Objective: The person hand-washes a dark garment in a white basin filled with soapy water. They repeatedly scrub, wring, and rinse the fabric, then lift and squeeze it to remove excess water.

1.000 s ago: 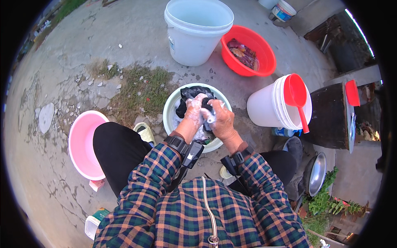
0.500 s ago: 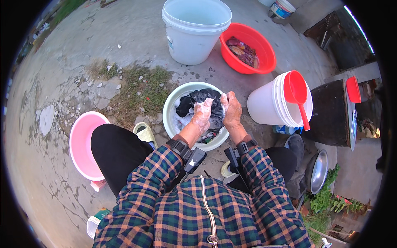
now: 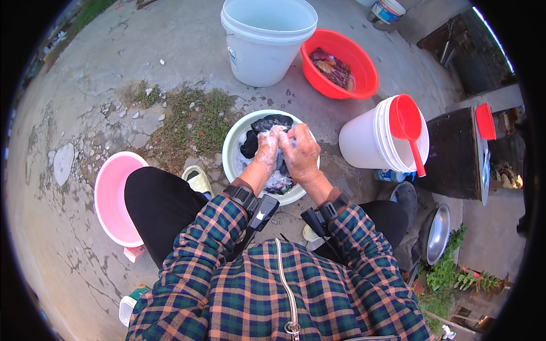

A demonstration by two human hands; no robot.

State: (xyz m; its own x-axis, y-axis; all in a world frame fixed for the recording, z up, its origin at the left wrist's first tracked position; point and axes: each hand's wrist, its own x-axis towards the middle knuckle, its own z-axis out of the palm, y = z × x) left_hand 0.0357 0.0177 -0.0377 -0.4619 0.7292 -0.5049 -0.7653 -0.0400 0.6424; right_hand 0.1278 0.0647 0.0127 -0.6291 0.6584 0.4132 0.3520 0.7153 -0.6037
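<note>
A pale green basin point(image 3: 231, 149) on the ground holds soapy foam and dark wet cloth point(image 3: 272, 121). Over its middle, my left hand point(image 3: 267, 149) is closed on the dark cloth, with suds covering its fingers. My right hand point(image 3: 302, 153) presses close against it, its fingers curled round the same cloth. Most of the gripped part is hidden behind my hands. More dark fabric lies in the foam to the left and below them. Each wrist wears a strap with a black device.
Beyond the basin stand a tall white bucket point(image 3: 267, 59) and a red basin point(image 3: 367, 82) with patterned cloth. On the right, a red dipper point(image 3: 405, 118) rests on a white bucket point(image 3: 364, 139). A pink basin point(image 3: 108, 213) sits left of my knee; a metal bowl point(image 3: 439, 233) stands at right.
My hands have come together, the right one moving left and turning its back upward. The cloth that was stretched between them is now bunched and mostly covered.
</note>
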